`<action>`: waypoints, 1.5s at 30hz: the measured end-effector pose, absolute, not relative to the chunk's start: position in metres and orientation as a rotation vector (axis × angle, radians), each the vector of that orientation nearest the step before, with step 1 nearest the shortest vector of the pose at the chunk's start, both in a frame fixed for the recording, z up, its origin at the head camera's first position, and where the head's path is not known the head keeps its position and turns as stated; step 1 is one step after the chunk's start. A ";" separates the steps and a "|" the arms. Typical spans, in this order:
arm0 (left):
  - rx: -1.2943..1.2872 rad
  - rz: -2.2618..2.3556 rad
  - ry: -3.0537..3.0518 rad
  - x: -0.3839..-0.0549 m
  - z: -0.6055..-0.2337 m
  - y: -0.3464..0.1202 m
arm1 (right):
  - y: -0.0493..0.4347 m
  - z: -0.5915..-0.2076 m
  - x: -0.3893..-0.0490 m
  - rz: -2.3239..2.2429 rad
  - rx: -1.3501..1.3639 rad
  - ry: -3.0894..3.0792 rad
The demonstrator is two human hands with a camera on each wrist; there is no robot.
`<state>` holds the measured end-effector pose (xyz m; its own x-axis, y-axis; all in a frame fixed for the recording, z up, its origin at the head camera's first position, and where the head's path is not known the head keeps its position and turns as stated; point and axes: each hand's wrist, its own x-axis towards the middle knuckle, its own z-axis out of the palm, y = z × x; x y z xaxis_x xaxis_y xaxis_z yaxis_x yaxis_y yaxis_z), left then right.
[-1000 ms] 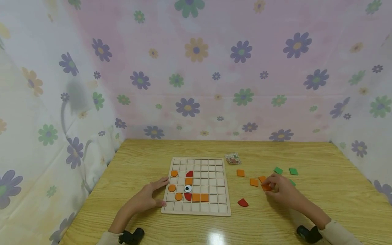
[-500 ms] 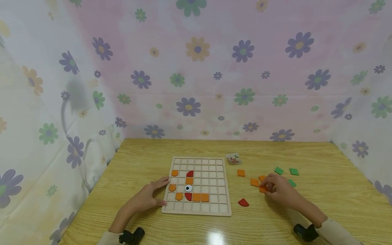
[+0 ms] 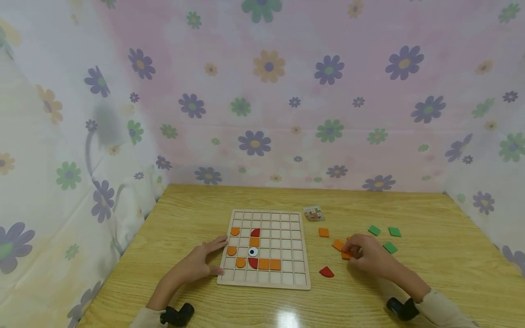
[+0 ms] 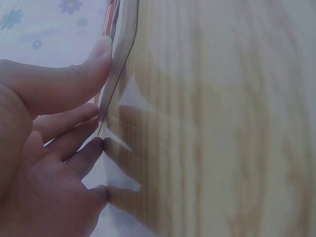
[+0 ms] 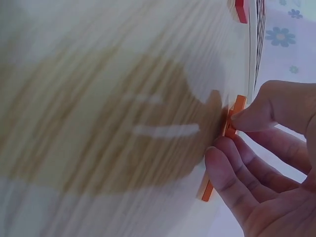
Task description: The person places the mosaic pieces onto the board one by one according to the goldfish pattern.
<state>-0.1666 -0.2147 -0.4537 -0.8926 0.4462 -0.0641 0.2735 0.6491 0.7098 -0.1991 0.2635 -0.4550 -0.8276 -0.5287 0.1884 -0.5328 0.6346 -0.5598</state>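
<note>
My left hand (image 3: 198, 264) rests at the left edge of a wooden grid board (image 3: 264, 286), fingertips and thumb touching its frame with the fingers extended. Set in the board are orange discs (image 3: 231, 251), orange squares (image 3: 275, 264), red quarter-circles (image 3: 253, 263) and a round eye piece (image 3: 253, 252). On the table to the right, my right hand (image 3: 369, 254) pinches an orange square tile (image 3: 346, 256) between thumb and fingers, low over the wood. Another orange tile (image 3: 338, 245) lies against the fingertips, and one more is partly hidden behind them. Orange edges (image 5: 237, 111) show at the thumb in the right wrist view.
A separate orange square (image 3: 323, 232) and a red quarter-circle (image 3: 326, 272) lie between board and right hand. Green tiles (image 3: 390, 248) lie beyond that hand. A small picture card (image 3: 313, 212) sits by the board's far right corner. Flowered cloth (image 3: 295, 146) hangs behind the table.
My right hand has slid left with the orange square, closer to the neighbouring orange tile, which has turned slightly. The left hand stays at the board's edge.
</note>
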 end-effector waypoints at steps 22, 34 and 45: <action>0.586 1.095 2.619 -0.166 -0.453 -0.215 | 0.212 -0.438 -0.197 1.166 1.063 -2.731; 0.590 1.089 2.615 -0.167 -0.455 -0.217 | 0.179 -0.436 -0.198 1.243 1.108 -2.701; 0.579 1.095 2.622 -0.166 -0.453 -0.215 | 0.159 -0.435 -0.198 1.336 1.147 -2.673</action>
<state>-0.1659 -0.2151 -0.4528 -0.8922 0.4466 -0.0679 0.2656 0.6402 0.7208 -0.1975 0.1588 -0.4347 -0.7418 -0.6224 0.2497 -0.5732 0.3953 -0.7177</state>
